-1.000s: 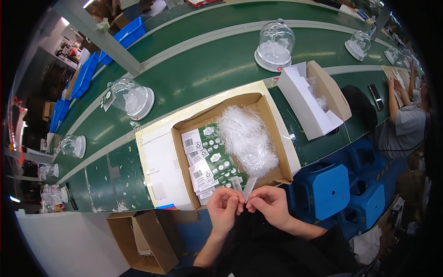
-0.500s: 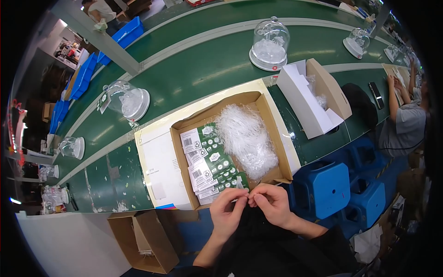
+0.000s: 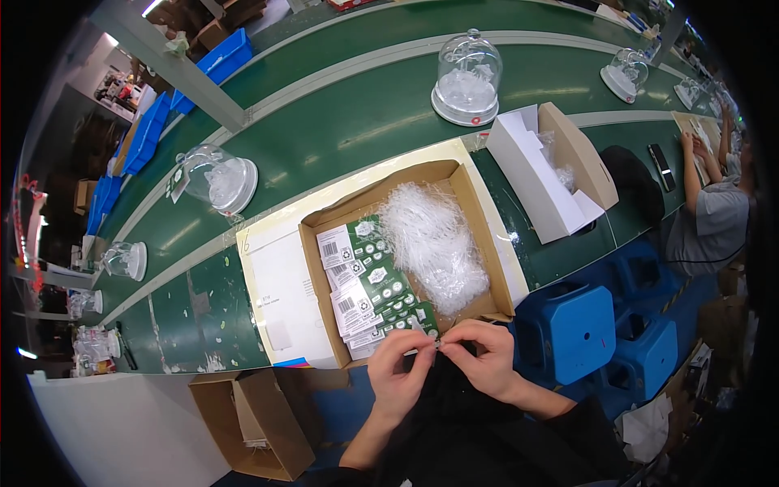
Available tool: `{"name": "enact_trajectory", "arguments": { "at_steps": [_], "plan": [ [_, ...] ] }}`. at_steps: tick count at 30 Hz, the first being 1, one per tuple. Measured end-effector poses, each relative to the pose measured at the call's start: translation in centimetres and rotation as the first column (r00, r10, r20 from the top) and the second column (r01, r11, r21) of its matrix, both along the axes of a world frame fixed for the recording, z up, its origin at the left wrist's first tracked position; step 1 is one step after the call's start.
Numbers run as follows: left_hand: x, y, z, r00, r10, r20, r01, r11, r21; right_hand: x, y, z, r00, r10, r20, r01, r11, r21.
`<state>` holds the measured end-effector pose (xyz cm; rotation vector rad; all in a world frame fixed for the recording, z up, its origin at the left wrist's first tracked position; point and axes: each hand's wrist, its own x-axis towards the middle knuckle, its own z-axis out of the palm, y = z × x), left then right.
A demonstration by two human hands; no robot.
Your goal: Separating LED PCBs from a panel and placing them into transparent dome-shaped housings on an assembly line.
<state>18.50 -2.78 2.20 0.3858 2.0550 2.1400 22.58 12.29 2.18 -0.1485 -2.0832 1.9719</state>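
Observation:
My left hand (image 3: 398, 369) and my right hand (image 3: 485, 364) meet at the near edge of a shallow cardboard tray (image 3: 321, 296). Thumb and forefinger of each are pinched together, the tips nearly touching. Something tiny seems to be between them, too small to make out. In the tray's left part lie overlapping green and white printed cards (image 3: 377, 276), some with barcodes. A heap of thin clear plastic strands (image 3: 434, 243) fills the right part. A small translucent piece (image 3: 417, 324) shows just above the left fingertips.
Clear domes on white bases stand along the green conveyor, among them one at the back (image 3: 467, 81) and one at left (image 3: 217, 180). An open white box (image 3: 540, 178) sits right of the tray. Blue stools (image 3: 580, 333) stand at right, and another person (image 3: 710, 219) sits beyond.
The domes on the conveyor have shifted slightly left. My right fingers have moved slightly, still pinched close against the left fingertips. The tray and its contents look the same.

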Motion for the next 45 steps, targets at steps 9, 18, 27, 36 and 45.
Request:
{"name": "enact_trajectory", "arguments": {
  "at_steps": [9,18,27,36,45],
  "plan": [
    [-0.2,-0.4,0.0,0.994,-0.063,-0.088,0.057,0.996,-0.062,-0.3,-0.2,0.0,0.999,0.021,-0.041,-0.020,0.999,0.038],
    [-0.3,-0.4,0.0,0.990,-0.069,-0.123,0.058,0.994,-0.089,-0.3,0.0,0.0,0.999,0.024,-0.036,-0.022,0.998,0.055],
    [-0.2,-0.4,0.5,0.989,-0.057,-0.135,0.038,0.989,-0.144,-0.4,0.1,0.4,0.997,0.022,-0.072,-0.016,0.996,0.092],
    [-0.3,-0.3,0.8,0.992,-0.034,-0.122,0.017,0.991,-0.133,-0.6,0.3,0.4,0.994,0.068,-0.087,-0.054,0.987,0.152],
    [-0.5,-0.4,0.5,0.980,-0.058,-0.188,0.027,0.986,-0.167,-0.6,0.3,0.6,0.998,0.042,-0.037,-0.041,0.998,0.048]
  ]
}}
